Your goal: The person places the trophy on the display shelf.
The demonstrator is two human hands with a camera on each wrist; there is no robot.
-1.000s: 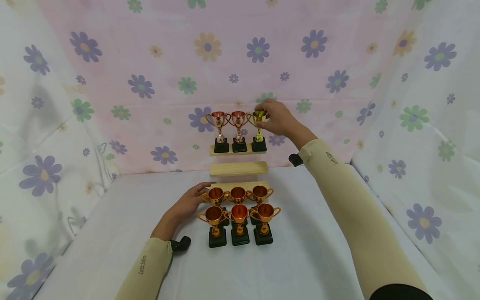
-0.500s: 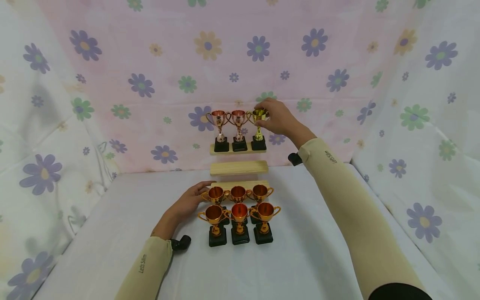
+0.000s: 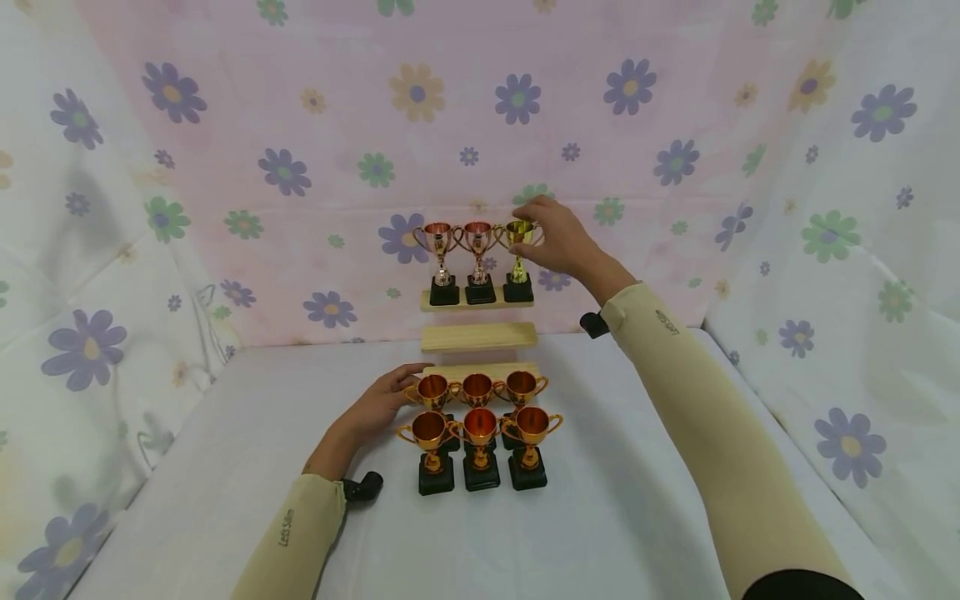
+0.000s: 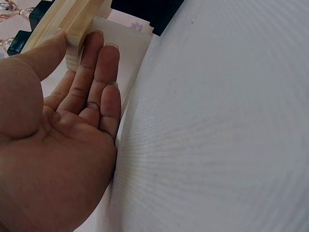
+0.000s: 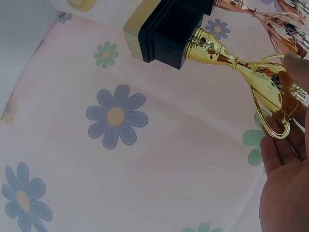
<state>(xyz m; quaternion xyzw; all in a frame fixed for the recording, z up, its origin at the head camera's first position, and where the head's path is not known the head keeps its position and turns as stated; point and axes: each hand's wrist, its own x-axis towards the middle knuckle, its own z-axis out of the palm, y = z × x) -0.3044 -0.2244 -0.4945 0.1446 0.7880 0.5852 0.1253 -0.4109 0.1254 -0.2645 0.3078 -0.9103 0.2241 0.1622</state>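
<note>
At the right end of the top wooden plank [image 3: 477, 306] stands a small gold trophy [image 3: 519, 268] on a black base. My right hand [image 3: 561, 240] pinches its cup between thumb and fingers, with one handle beside the fingers in the right wrist view. Two rose-gold trophies, a left one [image 3: 442, 258] and a middle one [image 3: 478, 260], share that plank. My left hand [image 3: 372, 406] holds the left end of the lowest plank [image 3: 480, 368]; in the left wrist view its thumb lies on the wood [image 4: 83, 24] with fingers along the other side.
Two rows of orange-gold trophies [image 3: 480, 427] on black bases stand in front of the lowest plank. A bare middle plank [image 3: 478, 337] lies between the other two. White cloth [image 3: 622, 517] covers the table, and flowered fabric [image 3: 330, 125] hangs behind and at both sides.
My right wrist has shifted very slightly to the right, its fingers still at the gold cup. The left hand and the trophies have kept their places.
</note>
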